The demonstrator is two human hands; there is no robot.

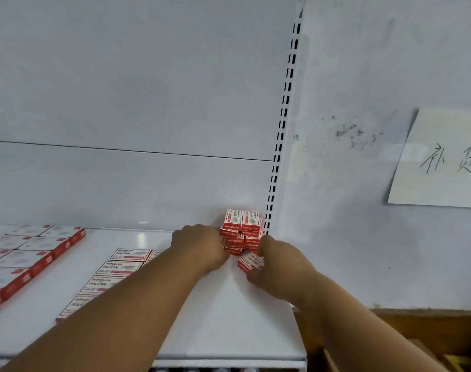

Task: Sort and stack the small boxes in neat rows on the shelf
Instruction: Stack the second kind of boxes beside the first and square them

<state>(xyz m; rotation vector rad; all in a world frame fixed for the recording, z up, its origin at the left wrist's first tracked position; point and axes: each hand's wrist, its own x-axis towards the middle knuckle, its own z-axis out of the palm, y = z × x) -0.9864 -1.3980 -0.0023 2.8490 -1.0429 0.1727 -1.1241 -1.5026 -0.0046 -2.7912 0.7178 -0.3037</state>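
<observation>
Our left hand presses its curled fingers against the left side of the stack of small boxes in the shelf's back right corner, while our right hand pinches one loose box just before it.

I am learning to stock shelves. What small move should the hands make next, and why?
Probably the right hand should set the small box it holds against the front of the stack in the back corner: that box sits tilted and apart, while the left hand touches the stack's side.
</observation>
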